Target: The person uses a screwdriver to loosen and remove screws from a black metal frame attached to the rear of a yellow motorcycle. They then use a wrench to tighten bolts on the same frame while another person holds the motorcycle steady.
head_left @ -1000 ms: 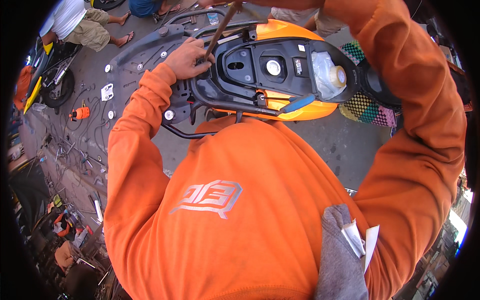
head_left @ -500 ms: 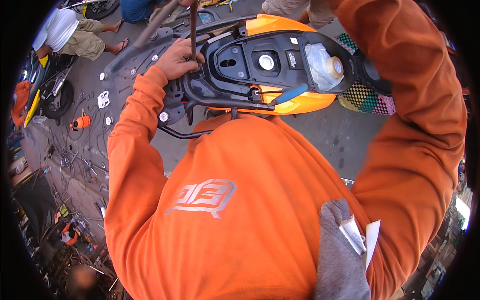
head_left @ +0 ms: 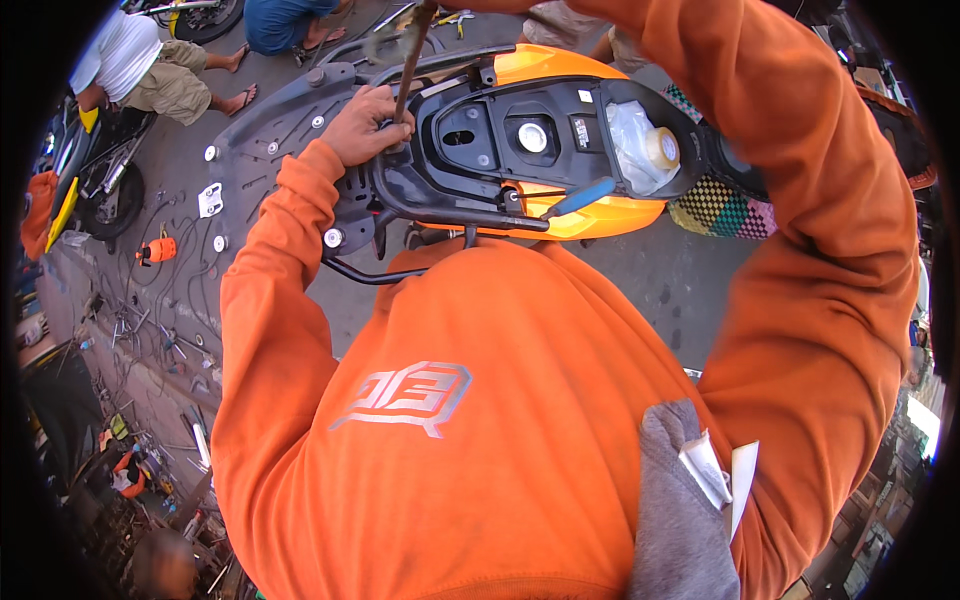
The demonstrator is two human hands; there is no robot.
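Note:
An orange and black motor scooter (head_left: 577,222) lies crosswise before me, its seat area uncovered around a pale round cap (head_left: 532,137). At the rear rack end, my left hand (head_left: 368,125) is closed around the lower end of a long metal rod tool (head_left: 407,75), which stands upright on the frame. The rod's top runs out of the picture. Only a sliver of my right hand (head_left: 490,5) shows at the upper edge, close to the rod's top; its fingers are hidden. A blue-handled screwdriver (head_left: 582,197) rests on the scooter's near side.
Under the scooter's open seat, a clear plastic bag (head_left: 628,140) lies with a tape roll (head_left: 662,148). A checkered seat (head_left: 722,208) is at right. Tools and cables litter the floor at left, near an orange object (head_left: 160,249). Other people (head_left: 175,75) crouch beyond.
The rod's top has swung right and now leans that way. A blurred bar at upper left has left its place. My right arm has shifted left; my left hand keeps its grip.

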